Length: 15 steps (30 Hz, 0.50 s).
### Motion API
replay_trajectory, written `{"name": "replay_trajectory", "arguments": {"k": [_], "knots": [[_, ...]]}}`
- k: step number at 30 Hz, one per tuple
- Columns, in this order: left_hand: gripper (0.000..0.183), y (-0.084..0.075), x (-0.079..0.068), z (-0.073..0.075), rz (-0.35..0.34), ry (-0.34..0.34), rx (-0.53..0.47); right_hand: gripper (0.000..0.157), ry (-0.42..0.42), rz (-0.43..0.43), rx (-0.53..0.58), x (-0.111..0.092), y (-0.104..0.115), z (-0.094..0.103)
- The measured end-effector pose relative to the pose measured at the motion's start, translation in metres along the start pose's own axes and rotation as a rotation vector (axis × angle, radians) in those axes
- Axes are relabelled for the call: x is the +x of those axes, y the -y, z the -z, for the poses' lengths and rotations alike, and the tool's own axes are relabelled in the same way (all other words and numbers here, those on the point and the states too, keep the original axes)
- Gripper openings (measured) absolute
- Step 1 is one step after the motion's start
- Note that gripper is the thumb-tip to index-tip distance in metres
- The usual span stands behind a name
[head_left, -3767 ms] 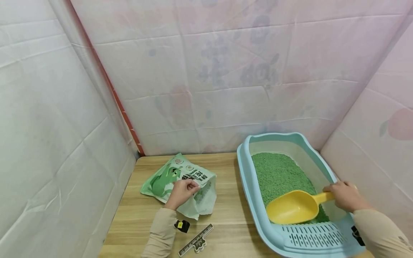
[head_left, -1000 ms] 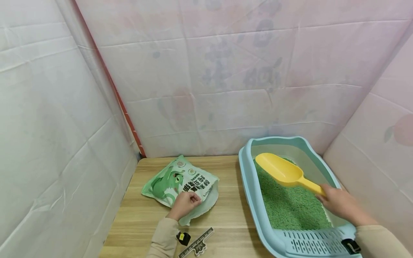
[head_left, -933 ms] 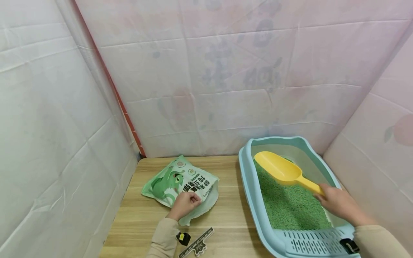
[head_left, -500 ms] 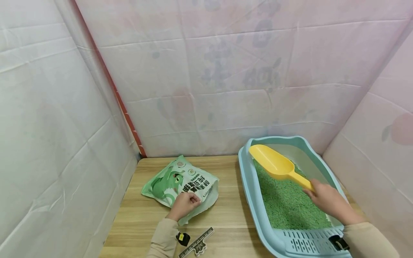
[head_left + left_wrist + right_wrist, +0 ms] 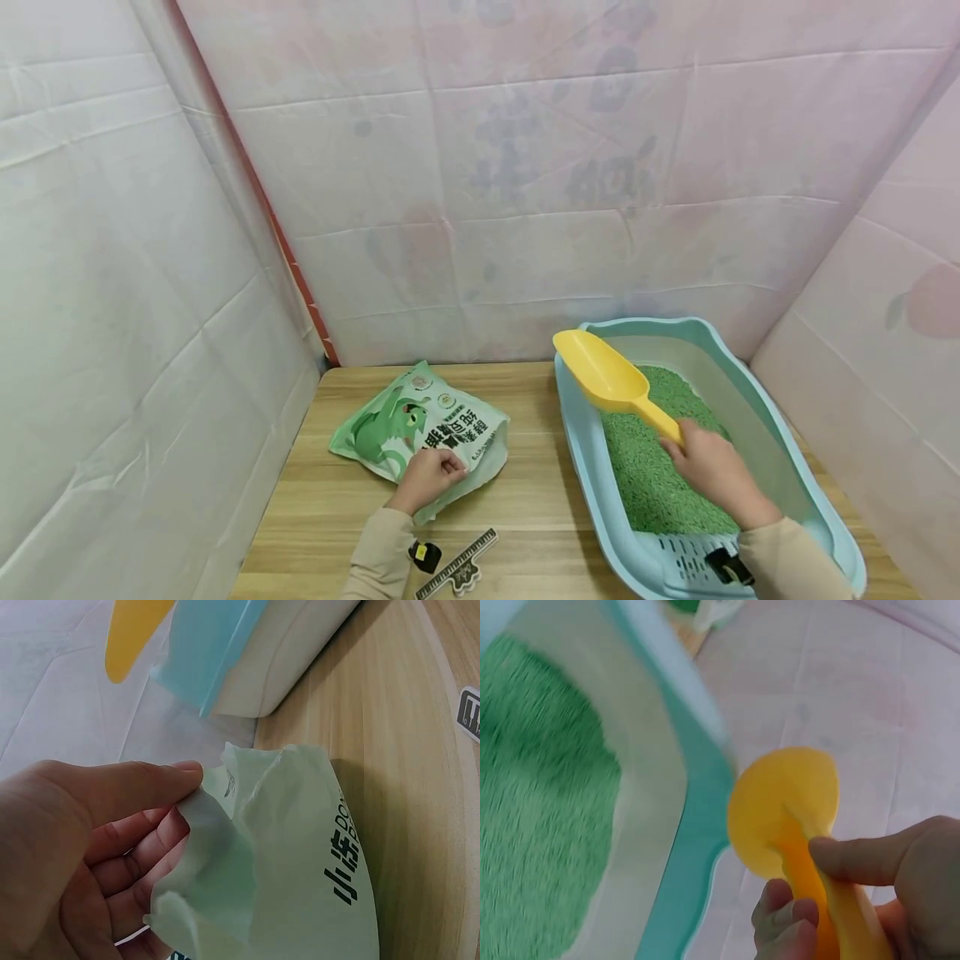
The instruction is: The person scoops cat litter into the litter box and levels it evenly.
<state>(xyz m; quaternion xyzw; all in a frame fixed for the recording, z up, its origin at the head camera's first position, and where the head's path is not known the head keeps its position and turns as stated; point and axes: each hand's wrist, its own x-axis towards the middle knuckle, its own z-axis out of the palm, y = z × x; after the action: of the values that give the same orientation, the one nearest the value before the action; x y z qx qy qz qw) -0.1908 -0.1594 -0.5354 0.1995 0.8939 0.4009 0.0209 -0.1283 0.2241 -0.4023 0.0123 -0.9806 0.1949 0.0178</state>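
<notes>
My right hand (image 5: 716, 467) grips the handle of a yellow scoop (image 5: 600, 371), whose bowl is tilted over the left rim of a blue litter box (image 5: 588, 475). Green pellet litter (image 5: 660, 475) covers the floor of the box. In the right wrist view the thumb lies along the handle of the scoop (image 5: 787, 810). On the left, a green and white bag (image 5: 390, 417) lies on its side with its mouth to the right. My left hand (image 5: 431, 477) pinches the lip of the bag's mouth (image 5: 217, 862) between thumb and fingers, seen close in the left wrist view.
A black and white ruler-shaped clip (image 5: 459, 567) lies on the wooden table (image 5: 525, 483) in front of the bag. Pale sheet walls (image 5: 480, 250) stand at the back and both sides. The litter box takes up the table's right side, near the right wall.
The scoop has risen out of the litter and swung left, from above the pellets to over the box's left rim. The left hand still holds the bag, whose mouth looks flatter.
</notes>
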Motion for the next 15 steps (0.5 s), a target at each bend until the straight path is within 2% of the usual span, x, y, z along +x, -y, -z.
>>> {"name": "replay_trajectory", "arguments": {"k": [15], "knots": [[0.013,0.001,-0.001,0.0,0.001,0.006,-0.001,0.028,0.0,-0.06,0.089,0.009,0.044,-0.023]]}}
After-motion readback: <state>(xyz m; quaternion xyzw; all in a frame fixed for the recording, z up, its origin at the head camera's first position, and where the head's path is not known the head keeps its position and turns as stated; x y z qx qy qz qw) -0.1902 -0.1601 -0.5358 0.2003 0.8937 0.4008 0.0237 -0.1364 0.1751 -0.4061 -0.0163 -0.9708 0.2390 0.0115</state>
